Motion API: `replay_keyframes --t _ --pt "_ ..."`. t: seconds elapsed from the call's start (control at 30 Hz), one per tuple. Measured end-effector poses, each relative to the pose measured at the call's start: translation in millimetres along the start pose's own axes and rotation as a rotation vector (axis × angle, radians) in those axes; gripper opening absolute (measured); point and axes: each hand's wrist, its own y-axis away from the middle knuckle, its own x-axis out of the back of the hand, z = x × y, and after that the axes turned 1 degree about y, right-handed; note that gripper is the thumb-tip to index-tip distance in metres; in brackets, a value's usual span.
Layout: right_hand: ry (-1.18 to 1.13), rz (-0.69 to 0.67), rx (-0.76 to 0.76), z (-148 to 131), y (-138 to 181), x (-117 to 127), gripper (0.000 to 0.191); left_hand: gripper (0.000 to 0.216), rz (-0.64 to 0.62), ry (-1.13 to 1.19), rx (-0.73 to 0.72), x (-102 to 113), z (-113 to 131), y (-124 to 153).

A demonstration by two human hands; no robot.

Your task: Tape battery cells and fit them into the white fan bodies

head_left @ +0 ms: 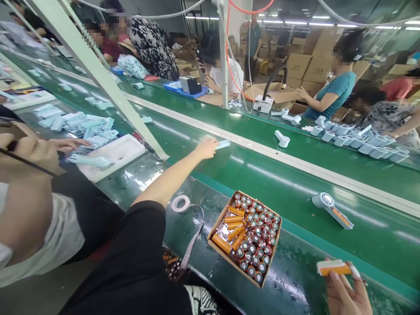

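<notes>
My left arm stretches out over the green conveyor belt. The fingers of my left hand [206,148] close on the end of a light-blue plastic part [223,144]; motion blurs both a little. At the lower right, my right hand [349,293] pinches an orange cylindrical battery [341,271] with a white strip along its top and thin wires at one end. Between my hands, on the dark bench, stands a cardboard box [213,241] of orange batteries, several lying flat and many upright with wires.
A roll of white tape [180,203] lies on the bench, its loose end trailing. On the belt [262,183] sits a light-blue housing [332,209] with an orange battery inside. A co-worker's hand [70,144] is beside piled light-blue parts [78,124]. A slanted metal post [108,83] stands left.
</notes>
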Motion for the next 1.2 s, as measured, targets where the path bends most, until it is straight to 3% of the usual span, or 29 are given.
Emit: replay_keyframes --t 0.13,0.2,0.27,0.33,0.5,0.73,0.83,1.0,1.2 --pt "0.032 -0.149 0.085 -38.9 -16.2 -49.5 0.069 0.048 -0.120 0.048 -0.387 -34.0 104.8 -16.9" --pt "0.056 -0.248 0.152 -60.1 -21.1 -81.0 0.072 0.048 -0.171 0.061 -0.514 -50.4 153.0 -15.6" --pt "0.094 -0.360 0.211 -74.4 -26.6 -110.8 0.069 0.041 -0.206 0.047 -0.559 -63.5 186.6 -11.7" --pt "0.144 -0.471 0.253 -79.4 -34.4 -137.0 0.066 0.029 -0.240 0.019 -0.537 -72.1 203.8 -11.5" --pt "0.500 -0.662 0.387 -65.8 -65.4 -194.6 0.051 0.031 -0.352 -0.008 -0.450 -69.1 205.7 -30.2" --pt "0.791 -0.707 0.503 -59.8 -107.6 -257.1 0.028 0.031 -0.419 0.027 -0.455 -51.1 201.0 -39.4" --pt "0.889 -0.734 0.546 -59.5 -114.3 -262.6 0.024 0.031 -0.436 0.047 -0.457 -53.7 206.8 -36.6" --pt "1.013 -0.763 0.621 -53.2 -113.9 -251.1 0.030 0.031 -0.451 0.091 -0.459 -58.5 216.6 -39.2" --pt "1.243 -0.822 0.693 -54.2 -110.2 -249.0 0.024 0.032 -0.397 0.164 -0.455 -59.5 220.1 -41.7"
